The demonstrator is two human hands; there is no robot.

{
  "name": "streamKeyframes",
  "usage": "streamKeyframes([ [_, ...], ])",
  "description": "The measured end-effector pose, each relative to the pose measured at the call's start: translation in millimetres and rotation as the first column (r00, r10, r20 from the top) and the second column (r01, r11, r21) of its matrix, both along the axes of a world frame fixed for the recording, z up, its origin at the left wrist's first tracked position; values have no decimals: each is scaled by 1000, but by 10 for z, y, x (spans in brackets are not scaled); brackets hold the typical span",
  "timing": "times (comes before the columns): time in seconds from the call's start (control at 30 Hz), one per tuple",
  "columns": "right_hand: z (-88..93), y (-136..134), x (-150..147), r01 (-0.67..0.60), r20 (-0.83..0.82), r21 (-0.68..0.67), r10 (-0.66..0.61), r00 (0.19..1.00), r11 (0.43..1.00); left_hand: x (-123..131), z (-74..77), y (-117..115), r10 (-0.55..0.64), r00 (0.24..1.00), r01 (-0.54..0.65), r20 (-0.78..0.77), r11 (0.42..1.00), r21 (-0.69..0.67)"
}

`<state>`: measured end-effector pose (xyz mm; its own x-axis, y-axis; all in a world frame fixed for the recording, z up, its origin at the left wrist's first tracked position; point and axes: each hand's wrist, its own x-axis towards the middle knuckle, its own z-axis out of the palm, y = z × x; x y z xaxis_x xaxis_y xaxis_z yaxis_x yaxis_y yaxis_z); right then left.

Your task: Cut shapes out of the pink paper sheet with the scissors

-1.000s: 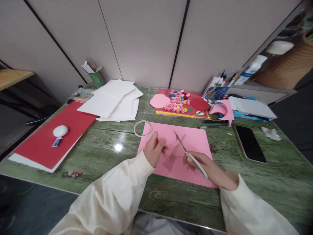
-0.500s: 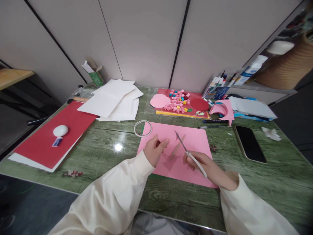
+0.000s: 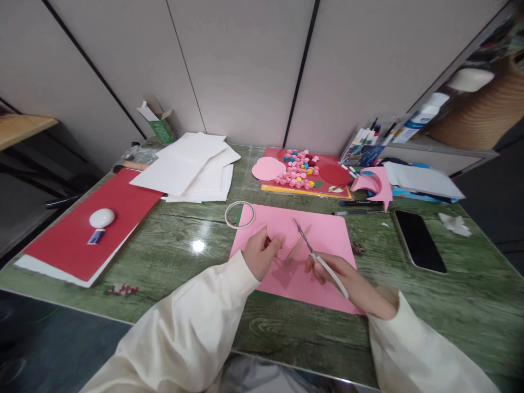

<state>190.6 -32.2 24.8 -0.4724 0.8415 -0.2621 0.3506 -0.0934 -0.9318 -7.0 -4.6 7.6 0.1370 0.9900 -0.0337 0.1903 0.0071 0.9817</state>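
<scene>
My left hand (image 3: 260, 254) hovers over the left part of a pink paper sheet (image 3: 327, 240) with its fingers pinched; whether a small pink cutout is between them is hard to make out against the sheet. My right hand (image 3: 327, 267) grips white-handled scissors (image 3: 315, 255), blades pointing up and left over the sheet. A thin wooden stick (image 3: 298, 246) lies on the sheet between my hands. A white tape ring (image 3: 239, 214) rests at the sheet's upper left corner.
On the green table (image 3: 176, 240) sit a red board with a white oval object (image 3: 101, 218), white paper sheets (image 3: 192, 166), a red tray of coloured pom-poms (image 3: 301, 168), pink cutouts (image 3: 374, 183), markers (image 3: 356, 203), a black phone (image 3: 417, 239) and a pen holder (image 3: 364, 147).
The small pink piece seen at my left fingertips a second ago is no longer distinct. My left fingers have closed a little. The scissors have barely shifted.
</scene>
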Motion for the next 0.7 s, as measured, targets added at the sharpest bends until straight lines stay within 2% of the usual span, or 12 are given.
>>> streamKeyframes([
  [0.4,-18,3,2,9,-4,-23,-9,1000,1000,5,13,9,25,990,-24,140,1000,-10],
  [0.7,9,5,-5,8,-2,-50,-8,1000,999,3,17,8,42,986,-41,159,999,-12],
])
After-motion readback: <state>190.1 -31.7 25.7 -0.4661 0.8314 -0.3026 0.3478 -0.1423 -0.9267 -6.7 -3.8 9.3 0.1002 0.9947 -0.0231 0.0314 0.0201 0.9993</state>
